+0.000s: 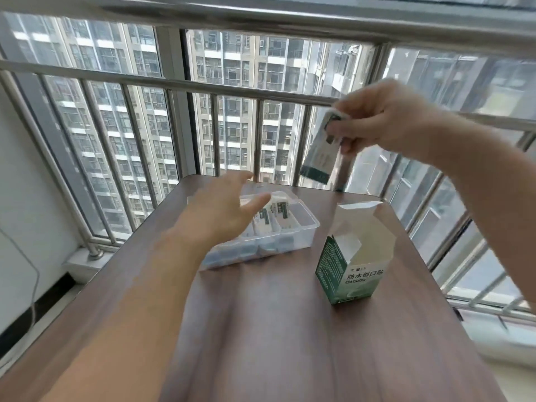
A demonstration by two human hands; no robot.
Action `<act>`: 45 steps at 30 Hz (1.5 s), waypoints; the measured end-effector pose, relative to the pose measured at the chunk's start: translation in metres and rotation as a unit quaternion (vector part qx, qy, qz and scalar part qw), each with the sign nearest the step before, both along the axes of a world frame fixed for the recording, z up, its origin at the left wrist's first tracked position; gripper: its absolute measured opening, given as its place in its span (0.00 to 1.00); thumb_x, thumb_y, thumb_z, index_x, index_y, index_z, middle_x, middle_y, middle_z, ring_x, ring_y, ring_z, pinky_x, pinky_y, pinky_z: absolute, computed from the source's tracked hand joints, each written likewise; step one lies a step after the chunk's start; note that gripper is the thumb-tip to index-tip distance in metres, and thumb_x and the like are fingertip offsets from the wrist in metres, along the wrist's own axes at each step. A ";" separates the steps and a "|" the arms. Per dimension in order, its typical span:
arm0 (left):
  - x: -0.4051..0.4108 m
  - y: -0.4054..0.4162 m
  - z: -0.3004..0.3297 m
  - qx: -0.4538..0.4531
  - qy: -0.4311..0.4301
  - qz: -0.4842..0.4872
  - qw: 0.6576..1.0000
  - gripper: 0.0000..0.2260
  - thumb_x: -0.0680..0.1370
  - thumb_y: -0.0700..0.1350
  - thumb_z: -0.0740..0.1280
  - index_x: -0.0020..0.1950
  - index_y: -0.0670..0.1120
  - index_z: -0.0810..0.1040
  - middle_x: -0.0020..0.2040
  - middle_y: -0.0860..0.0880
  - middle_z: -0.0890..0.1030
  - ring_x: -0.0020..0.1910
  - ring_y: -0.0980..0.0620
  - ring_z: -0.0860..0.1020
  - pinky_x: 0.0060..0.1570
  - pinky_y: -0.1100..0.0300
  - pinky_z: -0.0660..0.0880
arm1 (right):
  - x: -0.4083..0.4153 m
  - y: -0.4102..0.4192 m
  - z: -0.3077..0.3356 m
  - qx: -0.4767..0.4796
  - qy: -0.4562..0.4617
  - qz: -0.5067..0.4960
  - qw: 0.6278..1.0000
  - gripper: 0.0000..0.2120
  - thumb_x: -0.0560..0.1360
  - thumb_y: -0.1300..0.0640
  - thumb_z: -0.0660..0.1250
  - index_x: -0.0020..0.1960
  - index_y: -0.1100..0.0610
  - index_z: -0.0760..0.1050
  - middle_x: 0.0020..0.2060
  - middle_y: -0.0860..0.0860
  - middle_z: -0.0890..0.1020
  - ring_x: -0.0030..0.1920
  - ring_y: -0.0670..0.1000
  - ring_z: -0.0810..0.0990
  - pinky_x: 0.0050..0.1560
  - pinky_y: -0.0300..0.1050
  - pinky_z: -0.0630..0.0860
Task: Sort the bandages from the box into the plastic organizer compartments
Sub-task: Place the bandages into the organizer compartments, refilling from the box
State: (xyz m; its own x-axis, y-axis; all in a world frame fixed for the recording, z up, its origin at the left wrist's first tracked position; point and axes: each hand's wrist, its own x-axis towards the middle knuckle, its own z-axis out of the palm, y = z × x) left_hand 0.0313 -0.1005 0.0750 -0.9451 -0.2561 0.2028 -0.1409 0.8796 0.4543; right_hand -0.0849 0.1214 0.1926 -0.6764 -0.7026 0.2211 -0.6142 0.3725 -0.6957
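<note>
**Bandages lifted clear of the box, organizer waiting**

The wooden table [290, 329] stood against a railed window [232, 91], and on it, toward the far left, lay the clear plastic organizer [301, 230], its long side running from near-left to far-right. Some of its compartments already held bandages [280, 213], which stood on end with their printed tops up; the near row looked dark, and what filled it could not be made out. Just to the right of the organizer, apart from it, the green and white box [345, 271] stood upright with its top flaps open and its mouth facing up.

The right hand [385, 120] was raised well above the table, beyond the box, its fingers and thumb pinching the top of a small stack of bandages [322, 152]. The stack hung with its long axis nearly vertical, the top leaning a little right and the dark-banded lower end pointing down toward the organizer's far end. The left hand [223, 210] hovered over the organizer with its fingers spread and relaxed, gripping nothing; whether it touched the rim could not be told through the blur.

The step in hand looked to be carrying this stack to a compartment. It would go best if the stack were kept vertical and squared, lowered end-first into a free slot so the strips stand as their neighbours do, with the left hand steadying the light tray so it does not slide.
</note>
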 end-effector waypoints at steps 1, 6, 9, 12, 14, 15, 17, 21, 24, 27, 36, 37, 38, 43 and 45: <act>-0.009 -0.001 -0.009 -0.039 -0.047 -0.003 0.998 0.32 0.80 0.65 0.58 0.80 0.52 0.60 0.79 0.51 0.64 0.78 0.48 0.63 0.73 0.50 0.62 | -0.021 -0.016 -0.008 0.064 -0.036 0.004 0.997 0.03 0.76 0.61 0.71 0.48 0.57 0.83 0.40 0.53 0.87 0.39 0.51 0.86 0.41 0.39 0.83; -0.040 0.000 -0.066 -0.123 -0.104 -0.048 0.986 0.35 0.79 0.70 0.51 0.83 0.56 0.48 0.83 0.51 0.51 0.82 0.48 0.47 0.79 0.44 0.45 | -0.097 -0.057 -0.079 0.183 -0.107 0.056 0.976 0.03 0.77 0.63 0.71 0.45 0.58 0.82 0.33 0.50 0.85 0.36 0.50 0.84 0.42 0.44 0.82; -0.044 -0.003 -0.073 -0.128 -0.125 -0.047 0.983 0.34 0.79 0.71 0.47 0.81 0.62 0.42 0.84 0.52 0.48 0.82 0.47 0.44 0.78 0.42 0.39 | -0.113 -0.060 -0.097 0.199 -0.098 0.066 0.973 0.03 0.78 0.63 0.70 0.49 0.60 0.83 0.35 0.51 0.86 0.37 0.49 0.84 0.43 0.44 0.83; -0.046 -0.001 -0.072 -0.137 -0.142 -0.055 0.979 0.31 0.78 0.72 0.45 0.78 0.68 0.35 0.84 0.49 0.47 0.82 0.44 0.43 0.77 0.38 0.38 | -0.115 -0.064 -0.102 0.233 -0.069 0.087 0.966 0.05 0.79 0.63 0.69 0.52 0.63 0.83 0.39 0.54 0.86 0.38 0.49 0.85 0.42 0.42 0.82; -0.051 0.001 -0.075 -0.147 -0.155 -0.049 0.976 0.31 0.77 0.73 0.42 0.76 0.70 0.31 0.84 0.47 0.47 0.82 0.41 0.43 0.76 0.35 0.38 | -0.111 -0.068 -0.107 0.257 -0.040 0.101 0.960 0.05 0.79 0.63 0.69 0.50 0.61 0.84 0.39 0.53 0.87 0.37 0.49 0.85 0.42 0.42 0.82; -0.053 0.003 -0.077 -0.151 -0.158 -0.042 0.975 0.31 0.76 0.74 0.40 0.75 0.70 0.31 0.84 0.46 0.47 0.82 0.39 0.43 0.75 0.34 0.38 | -0.108 -0.070 -0.110 0.276 -0.013 0.106 0.955 0.04 0.79 0.63 0.69 0.48 0.59 0.83 0.38 0.52 0.87 0.36 0.48 0.85 0.41 0.42 0.82; -0.057 0.008 -0.077 -0.149 -0.160 -0.025 0.975 0.31 0.75 0.74 0.39 0.75 0.71 0.31 0.84 0.45 0.46 0.81 0.37 0.43 0.74 0.32 0.38 | -0.101 -0.072 -0.117 0.318 0.055 0.117 0.939 0.03 0.78 0.61 0.70 0.46 0.57 0.83 0.36 0.51 0.86 0.32 0.46 0.85 0.38 0.39 0.81; -0.059 0.012 -0.075 -0.123 -0.158 -0.026 0.979 0.29 0.77 0.73 0.42 0.72 0.74 0.28 0.83 0.46 0.42 0.81 0.36 0.40 0.72 0.28 0.36 | -0.097 -0.072 -0.122 0.377 0.119 0.136 0.908 0.11 0.77 0.54 0.72 0.37 0.48 0.76 0.29 0.45 0.79 0.29 0.45 0.76 0.33 0.36 0.71; -0.058 0.013 -0.076 -0.136 -0.161 -0.041 0.977 0.27 0.78 0.72 0.41 0.74 0.74 0.33 0.83 0.52 0.37 0.81 0.39 0.37 0.72 0.27 0.36 | -0.102 -0.071 -0.120 0.406 0.071 0.154 0.898 0.15 0.82 0.54 0.65 0.36 0.50 0.72 0.29 0.47 0.74 0.29 0.48 0.69 0.36 0.41 0.69; -0.058 0.012 -0.077 -0.150 -0.165 -0.040 0.974 0.29 0.77 0.73 0.40 0.77 0.72 0.37 0.83 0.53 0.38 0.81 0.39 0.38 0.72 0.28 0.36 | -0.105 -0.072 -0.116 0.426 0.040 0.170 0.888 0.16 0.84 0.57 0.60 0.37 0.52 0.71 0.28 0.48 0.74 0.29 0.48 0.69 0.37 0.45 0.70; -0.062 0.015 -0.074 -0.143 -0.166 -0.025 0.975 0.32 0.77 0.74 0.42 0.80 0.66 0.42 0.83 0.54 0.45 0.81 0.40 0.43 0.71 0.27 0.37 | -0.103 -0.071 -0.137 0.312 0.183 0.128 0.923 0.08 0.75 0.55 0.75 0.50 0.55 0.78 0.39 0.48 0.83 0.32 0.44 0.81 0.28 0.34 0.73; -0.062 0.015 -0.074 -0.144 -0.167 -0.024 0.975 0.32 0.77 0.74 0.42 0.80 0.66 0.42 0.83 0.54 0.45 0.81 0.40 0.44 0.71 0.27 0.37 | -0.104 -0.068 -0.138 0.284 0.206 0.123 0.928 0.08 0.73 0.54 0.76 0.49 0.56 0.80 0.39 0.47 0.84 0.32 0.41 0.79 0.30 0.31 0.73; -0.062 0.015 -0.074 -0.146 -0.168 -0.022 0.975 0.33 0.77 0.74 0.42 0.80 0.66 0.42 0.83 0.54 0.46 0.81 0.40 0.45 0.71 0.27 0.37 | -0.105 -0.067 -0.139 0.261 0.237 0.123 0.928 0.08 0.72 0.53 0.77 0.47 0.55 0.83 0.38 0.46 0.84 0.33 0.39 0.78 0.33 0.29 0.71; -0.063 0.017 -0.074 -0.146 -0.168 -0.018 0.975 0.35 0.77 0.74 0.42 0.81 0.63 0.41 0.83 0.54 0.46 0.81 0.40 0.46 0.71 0.27 0.38 | -0.107 -0.070 -0.141 0.235 0.267 0.150 0.922 0.04 0.73 0.56 0.76 0.46 0.56 0.88 0.37 0.49 0.82 0.35 0.45 0.77 0.38 0.34 0.70; -0.063 0.017 -0.073 -0.135 -0.166 -0.017 0.977 0.34 0.77 0.74 0.44 0.81 0.63 0.43 0.83 0.54 0.47 0.81 0.40 0.46 0.72 0.27 0.38 | -0.106 -0.072 -0.139 0.245 0.239 0.138 0.930 0.04 0.73 0.58 0.77 0.46 0.57 0.88 0.36 0.48 0.84 0.31 0.41 0.78 0.33 0.27 0.70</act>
State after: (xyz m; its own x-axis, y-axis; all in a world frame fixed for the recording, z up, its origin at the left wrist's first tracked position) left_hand -0.0320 -0.0835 0.0021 -0.9772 -0.2035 -0.0611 -0.2103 0.9676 0.1400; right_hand -0.1908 0.0497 0.0540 -0.3634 -0.9299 0.0569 -0.9282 0.3562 -0.1075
